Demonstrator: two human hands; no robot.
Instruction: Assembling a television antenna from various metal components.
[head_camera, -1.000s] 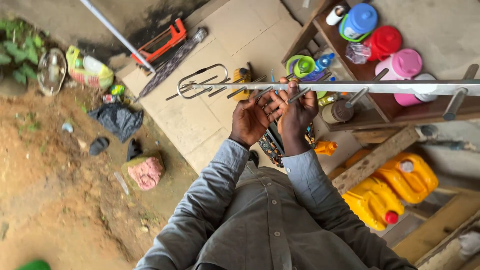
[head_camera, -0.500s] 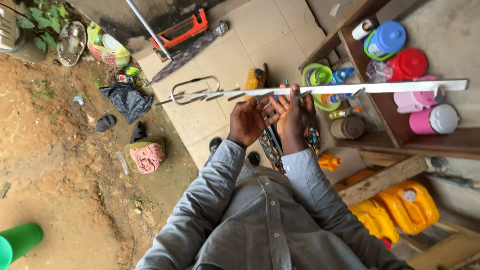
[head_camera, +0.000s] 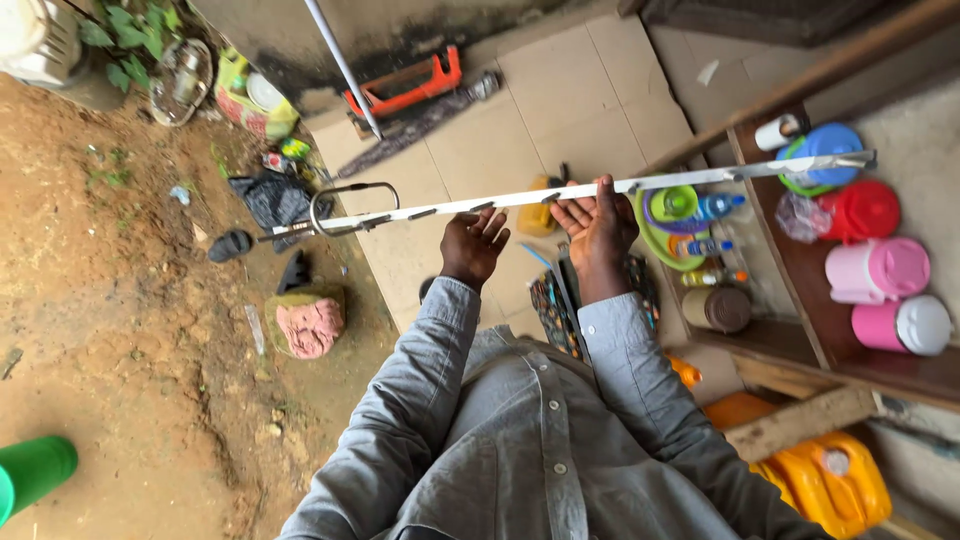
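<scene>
A long silver antenna boom (head_camera: 700, 180) with short cross rods and a wire loop (head_camera: 352, 207) at its left end stretches across the view, tilted up to the right. My right hand (head_camera: 598, 228) grips the boom near its middle from below, thumb over the bar. My left hand (head_camera: 473, 244) reaches up under the bar a little to the left, fingers curled against it. Both arms wear grey sleeves.
A wooden shelf (head_camera: 800, 300) at right carries pink (head_camera: 878, 268), red and blue plastic containers and green bowls. Yellow jerrycans (head_camera: 830, 480) lie below. An orange frame (head_camera: 405, 88), a white pole (head_camera: 343, 66), a black bag (head_camera: 272, 200) and a pink cloth (head_camera: 312, 325) lie on tiles and dirt.
The antenna has tilted up at its right end and moved further from me. My hands have spread apart along the boom. The view has shifted toward the ground at left.
</scene>
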